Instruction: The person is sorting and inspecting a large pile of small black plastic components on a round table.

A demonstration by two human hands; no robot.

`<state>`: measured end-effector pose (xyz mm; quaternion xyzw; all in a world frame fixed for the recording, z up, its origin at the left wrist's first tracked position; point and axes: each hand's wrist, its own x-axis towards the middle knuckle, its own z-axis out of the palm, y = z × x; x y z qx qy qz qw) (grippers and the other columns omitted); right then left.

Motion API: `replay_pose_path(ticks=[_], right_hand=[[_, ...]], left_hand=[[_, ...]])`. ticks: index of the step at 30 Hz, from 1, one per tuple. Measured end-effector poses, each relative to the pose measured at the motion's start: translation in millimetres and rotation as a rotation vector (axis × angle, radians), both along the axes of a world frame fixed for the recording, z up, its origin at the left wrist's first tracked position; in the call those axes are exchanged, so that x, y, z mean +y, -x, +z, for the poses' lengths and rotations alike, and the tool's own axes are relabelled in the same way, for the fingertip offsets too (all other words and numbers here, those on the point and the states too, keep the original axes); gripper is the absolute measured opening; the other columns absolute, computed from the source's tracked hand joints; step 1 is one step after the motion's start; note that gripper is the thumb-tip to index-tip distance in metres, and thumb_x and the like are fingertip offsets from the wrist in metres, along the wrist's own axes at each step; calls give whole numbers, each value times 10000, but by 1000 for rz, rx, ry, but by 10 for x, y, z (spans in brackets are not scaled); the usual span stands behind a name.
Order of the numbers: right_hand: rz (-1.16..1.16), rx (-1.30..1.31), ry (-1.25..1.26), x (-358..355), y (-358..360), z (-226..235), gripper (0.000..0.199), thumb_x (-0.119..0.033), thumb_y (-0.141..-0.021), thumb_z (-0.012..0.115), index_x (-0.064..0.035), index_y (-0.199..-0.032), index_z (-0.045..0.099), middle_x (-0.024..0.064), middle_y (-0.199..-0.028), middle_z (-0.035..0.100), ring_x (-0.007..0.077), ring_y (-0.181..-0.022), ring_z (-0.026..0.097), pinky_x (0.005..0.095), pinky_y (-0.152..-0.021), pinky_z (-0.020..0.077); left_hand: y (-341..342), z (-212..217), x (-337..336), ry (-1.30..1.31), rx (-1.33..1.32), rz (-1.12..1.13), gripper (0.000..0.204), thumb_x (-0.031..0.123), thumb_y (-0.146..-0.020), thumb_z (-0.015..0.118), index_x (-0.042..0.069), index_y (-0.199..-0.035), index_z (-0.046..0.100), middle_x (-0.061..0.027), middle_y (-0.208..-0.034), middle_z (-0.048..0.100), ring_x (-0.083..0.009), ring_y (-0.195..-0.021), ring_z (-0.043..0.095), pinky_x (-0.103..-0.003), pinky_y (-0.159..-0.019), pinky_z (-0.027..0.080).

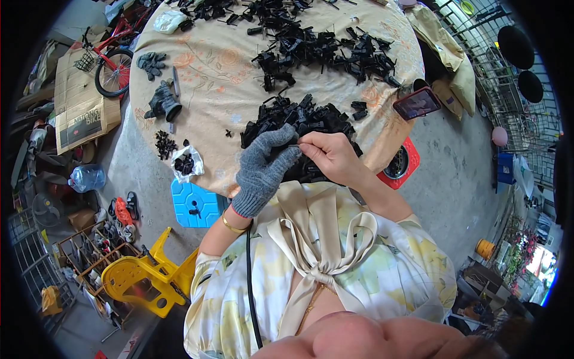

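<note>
Small black part [297, 145] — pinched between the gloved left hand [263, 170] and bare right hand [332, 157], above the black pile [299, 119]; the white bag [186, 163] held more pieces.

One round table [209, 72], one phone [417, 103], one blue stool [194, 205], one yellow chair [143, 278], one bicycle [110, 57], one water bottle [86, 178], and black plastic parts [323, 48] too many to count.

small black plastic part [297, 143], pinched between both hands' fingers

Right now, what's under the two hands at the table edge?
A heap of small black plastic parts on the floral cloth. The gloved left hand and bare right hand cover its near part, so that stays unseen.
</note>
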<state>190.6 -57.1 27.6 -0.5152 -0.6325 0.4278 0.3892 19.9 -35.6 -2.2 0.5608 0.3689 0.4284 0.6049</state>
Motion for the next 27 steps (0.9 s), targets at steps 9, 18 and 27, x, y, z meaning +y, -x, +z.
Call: replay_pose_path(ticks=[9, 18, 27], right_hand=[[182, -42, 247, 244, -15, -346, 142, -112, -838, 551, 21, -864, 593, 31, -658, 555, 56, -629, 464, 235, -571, 406], [-31, -937, -11, 1220, 54, -934, 420, -416, -683, 676, -9, -765, 614, 141, -737, 634, 309, -741, 621, 388, -633, 487], [-62, -817, -79, 1239, -29, -1178, 299, -285, -665, 656, -38, -829, 622, 129, -744, 625, 307, -695, 602, 395, -631, 480]], left_hand=[[104, -203, 83, -404, 342, 26, 340, -27, -707, 679, 17, -1025, 567, -122, -989, 615, -194, -894, 605, -279, -754, 492], [306, -686, 237, -282, 656, 57, 396, 39, -765, 640, 18, -1141, 517, -121, -1131, 572, -203, -1048, 549, -292, -894, 428], [423, -792, 341, 127, -72, 215, 489, 89, -863, 557, 9, -1300, 353, -121, -1245, 463, -191, -1115, 478, -296, -953, 384]])
